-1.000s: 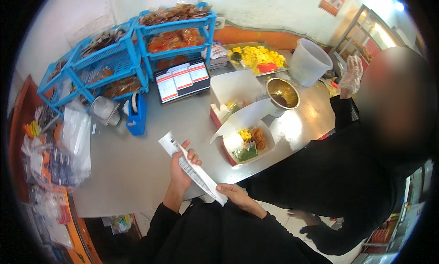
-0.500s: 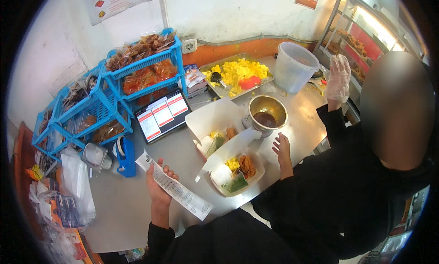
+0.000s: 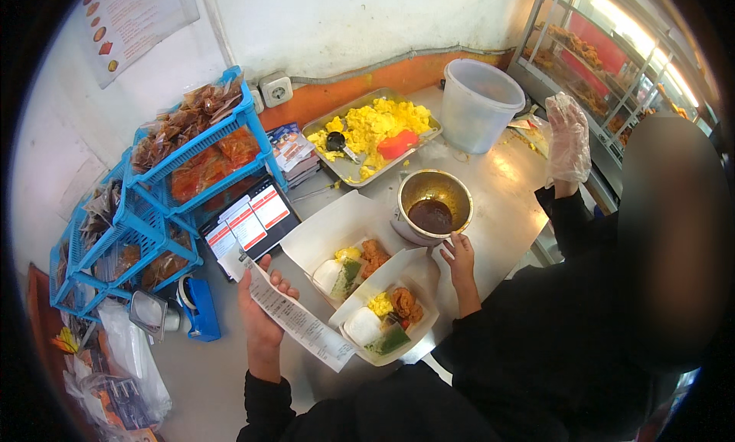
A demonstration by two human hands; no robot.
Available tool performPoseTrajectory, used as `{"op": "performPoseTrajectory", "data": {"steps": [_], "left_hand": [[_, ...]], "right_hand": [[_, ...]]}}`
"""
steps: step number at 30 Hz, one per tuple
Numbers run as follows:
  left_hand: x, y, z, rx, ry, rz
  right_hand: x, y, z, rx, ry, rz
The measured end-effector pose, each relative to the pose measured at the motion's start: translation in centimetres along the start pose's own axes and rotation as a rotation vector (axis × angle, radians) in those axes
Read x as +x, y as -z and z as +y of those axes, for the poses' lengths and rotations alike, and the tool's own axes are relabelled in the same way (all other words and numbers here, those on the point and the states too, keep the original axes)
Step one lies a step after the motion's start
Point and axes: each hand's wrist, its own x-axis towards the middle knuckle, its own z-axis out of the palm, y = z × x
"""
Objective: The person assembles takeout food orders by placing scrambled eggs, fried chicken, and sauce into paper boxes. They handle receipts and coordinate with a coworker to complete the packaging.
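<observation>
My left hand (image 3: 262, 327) is closed around a long paper receipt (image 3: 306, 319), pinning it between thumb and fingers. The strip slants down toward two open white food boxes. Both the nearer box (image 3: 402, 272) and the box behind it (image 3: 344, 214) contain white rice, yellow egg, fried chicken and a green piece. My right hand is not in view. A co-worker's bare hand (image 3: 461, 267) touches the rim of a metal pot (image 3: 403, 229) of dark brown sauce. Their other hand (image 3: 568, 139), in a clear plastic glove, is raised.
Blue baskets (image 3: 200, 126) of packets, a tablet (image 3: 256, 216) and a blue tape dispenser (image 3: 200, 312) stand left. Behind the boxes are a metal tray (image 3: 325, 165) of scrambled egg and a plastic bucket (image 3: 476, 109). The co-worker (image 3: 566, 327) stands close at right, near a lit glass cabinet (image 3: 612, 67).
My view has shifted, so the table sits differently in the picture. The co-worker's bare hand has moved from beside the pot to its rim. My left hand still holds the receipt.
</observation>
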Motion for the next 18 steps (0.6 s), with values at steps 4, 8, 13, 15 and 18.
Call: {"op": "performPoseTrajectory", "data": {"steps": [4,8,13,15,18], "left_hand": [[0.4,-0.9,-0.4,-0.016,0.044,0.01],[0.8,-1.8,-0.5,0.028,0.072,0.029],[1.6,-2.8,-0.2,0.034,0.139,-0.041],[1.9,-3.1,-0.2,0.032,0.153,-0.05],[2.1,-3.1,-0.3,0.019,0.182,-0.072]], "right_hand": [[-0.6,-0.4,-0.1,0.038,-0.014,-0.03],[-0.8,-0.3,-0.2,0.086,-0.01,-0.052],[-0.9,-0.3,-0.2,0.068,-0.008,-0.043],[-0.9,-0.3,-0.3,0.061,-0.006,-0.053],[-0.8,-0.1,-0.3,0.026,-0.002,-0.056]]}}
